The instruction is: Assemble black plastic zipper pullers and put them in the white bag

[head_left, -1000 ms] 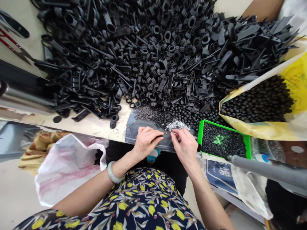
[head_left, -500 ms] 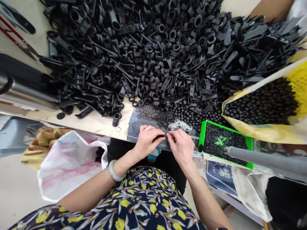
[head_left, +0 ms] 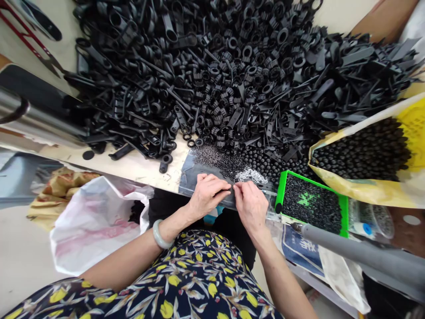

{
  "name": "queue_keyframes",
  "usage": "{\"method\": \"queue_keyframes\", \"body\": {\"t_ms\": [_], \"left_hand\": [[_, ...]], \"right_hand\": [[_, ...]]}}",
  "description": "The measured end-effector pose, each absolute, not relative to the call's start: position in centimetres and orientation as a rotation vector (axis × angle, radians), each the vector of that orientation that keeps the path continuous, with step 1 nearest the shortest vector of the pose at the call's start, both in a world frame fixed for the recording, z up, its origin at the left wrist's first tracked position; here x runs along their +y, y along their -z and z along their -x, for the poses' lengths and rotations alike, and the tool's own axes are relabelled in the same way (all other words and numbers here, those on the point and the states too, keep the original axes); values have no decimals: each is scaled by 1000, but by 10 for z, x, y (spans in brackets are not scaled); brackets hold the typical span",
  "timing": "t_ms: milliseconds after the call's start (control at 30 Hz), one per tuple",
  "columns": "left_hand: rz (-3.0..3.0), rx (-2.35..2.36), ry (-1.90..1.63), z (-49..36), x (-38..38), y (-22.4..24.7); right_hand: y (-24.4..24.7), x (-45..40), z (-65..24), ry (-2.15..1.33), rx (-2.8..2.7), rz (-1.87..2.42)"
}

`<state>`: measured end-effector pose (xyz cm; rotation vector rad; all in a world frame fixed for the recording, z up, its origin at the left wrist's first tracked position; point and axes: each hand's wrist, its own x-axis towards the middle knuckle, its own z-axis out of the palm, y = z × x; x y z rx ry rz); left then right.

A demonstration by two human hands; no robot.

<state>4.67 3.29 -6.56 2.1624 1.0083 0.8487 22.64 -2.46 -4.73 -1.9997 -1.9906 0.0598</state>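
My left hand [head_left: 207,195] and my right hand [head_left: 250,206] are close together, their fingertips meeting above a dark plastic sheet [head_left: 194,175] at the table's front edge. Both pinch something at the fingertips, too small to make out. Just above my right fingertips lies a small pile of silver pins [head_left: 251,175]. Further left, a patch of tiny dark pieces [head_left: 212,158] spreads over the sheet, and black beads [head_left: 265,161] lie to its right. Behind them rises a large heap of black plastic parts [head_left: 199,79].
A green tray of black beads [head_left: 312,204] sits to my right, beside a yellow-and-white bag of black cylindrical pieces [head_left: 360,153]. A grey tube [head_left: 358,252] crosses the lower right. A white plastic bag [head_left: 96,226] hangs below the left table edge.
My hands have come closer, with the fingertips now meeting. The whole scene has shifted slightly as my head moved, and the grey tube lies lower across the view.
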Motion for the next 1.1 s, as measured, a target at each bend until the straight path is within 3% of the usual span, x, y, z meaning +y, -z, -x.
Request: {"method": "queue_keyframes", "body": {"t_ms": [333, 667, 1100], "left_hand": [[-2056, 1009, -871, -46, 33, 58], [-1997, 1038, -854, -49, 33, 56], [-2008, 993, -880, -46, 33, 57]], "right_hand": [[43, -22, -231, -196, -1948, 1996], [16, -25, -234, -606, -1874, 1778], [9, -16, -210, -264, -2071, 1915]]}}
